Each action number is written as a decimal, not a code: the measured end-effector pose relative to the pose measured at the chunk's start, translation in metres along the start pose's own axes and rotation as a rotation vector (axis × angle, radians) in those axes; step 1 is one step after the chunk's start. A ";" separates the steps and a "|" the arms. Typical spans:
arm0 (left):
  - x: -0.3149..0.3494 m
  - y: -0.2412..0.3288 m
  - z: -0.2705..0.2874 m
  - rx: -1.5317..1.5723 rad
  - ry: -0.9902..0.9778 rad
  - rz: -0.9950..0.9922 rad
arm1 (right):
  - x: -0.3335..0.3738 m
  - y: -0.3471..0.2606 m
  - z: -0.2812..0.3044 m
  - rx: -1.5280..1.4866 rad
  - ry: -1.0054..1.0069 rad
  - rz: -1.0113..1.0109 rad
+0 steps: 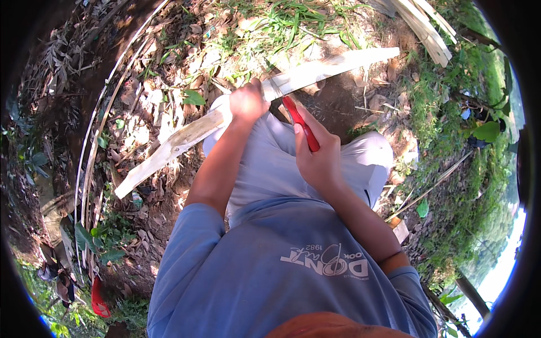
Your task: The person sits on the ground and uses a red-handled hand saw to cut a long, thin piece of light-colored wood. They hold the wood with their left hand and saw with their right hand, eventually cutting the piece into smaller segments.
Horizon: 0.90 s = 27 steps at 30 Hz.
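With left hand (247, 102) fingers clamped on the split bamboo slat (315, 70) and right hand (316, 158) wrapped around the red-handled knife (300, 124), best to shave away from the knees.

I'm seeing thin bent strips (93, 141) lying left of the stacked pale slats (425, 25), dry leaves (163, 121) lying between them, and grass (287, 22) growing beside those slats.

One bamboo slat (256, 104), one red-handled knife (300, 125), two hands.
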State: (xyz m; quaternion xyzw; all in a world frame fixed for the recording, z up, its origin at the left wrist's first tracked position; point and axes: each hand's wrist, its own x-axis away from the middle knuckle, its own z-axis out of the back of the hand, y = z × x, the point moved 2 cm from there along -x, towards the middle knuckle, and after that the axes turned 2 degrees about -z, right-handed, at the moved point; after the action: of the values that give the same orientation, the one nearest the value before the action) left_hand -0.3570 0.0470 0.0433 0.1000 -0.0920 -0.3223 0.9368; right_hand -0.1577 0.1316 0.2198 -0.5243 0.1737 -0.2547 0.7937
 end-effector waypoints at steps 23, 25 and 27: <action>-0.007 -0.011 -0.012 -0.061 0.045 -0.055 | -0.162 0.078 -0.121 0.084 -0.058 0.037; 0.000 -0.009 -0.011 -0.104 0.117 -0.072 | -0.161 0.072 -0.115 0.017 -0.131 -0.062; 0.003 -0.002 -0.012 -0.129 0.218 -0.095 | -0.166 0.070 -0.108 0.048 -0.163 -0.094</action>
State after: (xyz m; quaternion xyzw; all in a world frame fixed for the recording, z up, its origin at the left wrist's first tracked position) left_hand -0.3529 0.0446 0.0320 0.0784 0.0359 -0.3590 0.9294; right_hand -0.3353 0.1713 0.1142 -0.5315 0.0778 -0.2523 0.8048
